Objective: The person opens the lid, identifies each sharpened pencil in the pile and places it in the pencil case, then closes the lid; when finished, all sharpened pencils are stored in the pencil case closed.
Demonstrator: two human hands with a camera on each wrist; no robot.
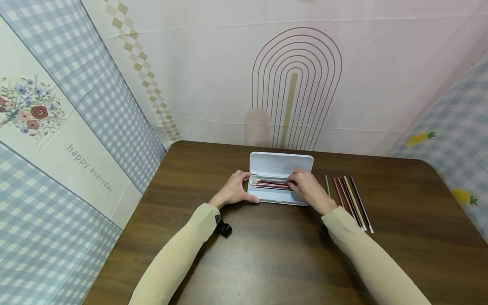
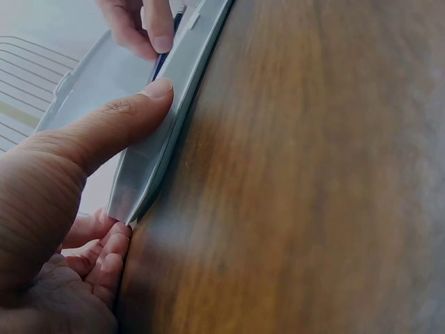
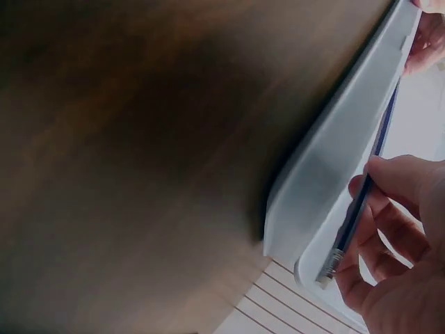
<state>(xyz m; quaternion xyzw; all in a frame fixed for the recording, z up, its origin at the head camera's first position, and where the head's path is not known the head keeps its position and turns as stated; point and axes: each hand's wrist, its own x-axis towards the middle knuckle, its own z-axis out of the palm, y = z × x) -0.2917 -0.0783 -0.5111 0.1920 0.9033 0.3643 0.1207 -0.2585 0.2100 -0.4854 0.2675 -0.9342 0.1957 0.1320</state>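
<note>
A white hinged pencil case (image 1: 271, 195) lies on the table with its lid (image 1: 278, 164) raised at the back. Several pencils (image 1: 268, 184) lie side by side inside, sharpened ends to the left. My left hand (image 1: 233, 189) grips the case's left end, thumb on the front edge and fingers round the back corner. Over the right part of the case, my right hand (image 1: 308, 190) pinches a dark blue pencil (image 3: 358, 202) between thumb and fingers. The pencil's eraser end (image 3: 328, 270) points right; its tip is hidden in the right wrist view.
Right of the case, several loose pencils (image 1: 351, 199) lie roughly parallel on the brown wooden table (image 1: 244, 262), partly behind the right forearm. One greenish pencil (image 1: 327, 185) lies nearest the case. A patterned cloth (image 1: 213, 76) hangs behind the table's far edge.
</note>
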